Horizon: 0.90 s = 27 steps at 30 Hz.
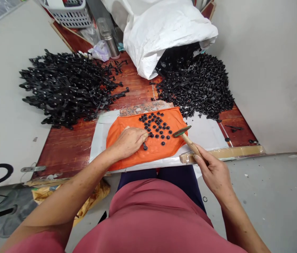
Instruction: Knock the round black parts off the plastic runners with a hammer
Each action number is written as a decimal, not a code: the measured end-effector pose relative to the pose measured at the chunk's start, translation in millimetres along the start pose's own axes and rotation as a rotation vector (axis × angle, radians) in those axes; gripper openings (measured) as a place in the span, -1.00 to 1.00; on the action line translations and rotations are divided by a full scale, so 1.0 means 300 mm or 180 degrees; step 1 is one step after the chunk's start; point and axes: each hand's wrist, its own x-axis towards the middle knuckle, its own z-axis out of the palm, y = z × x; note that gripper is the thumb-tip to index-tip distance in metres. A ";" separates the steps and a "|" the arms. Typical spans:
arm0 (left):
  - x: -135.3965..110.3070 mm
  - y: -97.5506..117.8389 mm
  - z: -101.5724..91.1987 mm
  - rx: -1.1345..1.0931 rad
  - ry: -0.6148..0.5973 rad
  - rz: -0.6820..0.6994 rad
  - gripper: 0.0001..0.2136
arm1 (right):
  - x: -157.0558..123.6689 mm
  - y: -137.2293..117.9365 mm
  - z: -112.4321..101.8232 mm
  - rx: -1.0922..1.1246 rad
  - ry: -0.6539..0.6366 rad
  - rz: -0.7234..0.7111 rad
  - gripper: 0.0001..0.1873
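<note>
My right hand (pixel 214 170) is wrapped round the wooden handle of a hammer (pixel 190 143). The hammer's flat, greenish dark head hangs just over the right side of an orange cloth (pixel 127 158). On the cloth's left half rests my left hand (pixel 130 141), its fingers drawn together at a small black plastic part (pixel 145 146) with a round end. The rest of that part is hidden under the fingers. Several small round black pieces (pixel 157 128), each with a raised centre, are spread over the cloth to the right of this hand.
A heap of long black parts (pixel 66 88) lies on the left of the reddish table (pixel 66 147). On the right, small black pieces (pixel 203 84) spill from a white sack (pixel 164 31). Behind stand a steel flask (pixel 110 42) and a grey basket (pixel 71 15).
</note>
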 end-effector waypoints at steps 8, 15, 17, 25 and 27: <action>0.005 0.004 0.001 0.0037 -0.0012 0.0037 -0.65 | 0.003 -0.005 -0.002 -0.0052 -0.0019 0.0045 -0.52; 0.006 -0.001 0.010 0.0140 0.0006 0.0087 -0.61 | 0.005 -0.003 0.000 -0.0003 -0.0045 0.0103 -0.52; 0.007 -0.002 0.014 0.0191 0.0015 0.0093 -0.60 | 0.005 -0.001 0.001 0.0019 -0.0044 0.0083 -0.52; 0.025 0.016 -0.010 0.0233 -0.0170 -0.0216 -0.60 | 0.007 -0.037 -0.031 -0.0175 0.0020 -0.0192 -0.54; 0.028 0.032 -0.026 0.0324 -0.0240 -0.0253 -0.60 | 0.017 -0.076 -0.046 -0.0286 0.0115 -0.0436 -0.54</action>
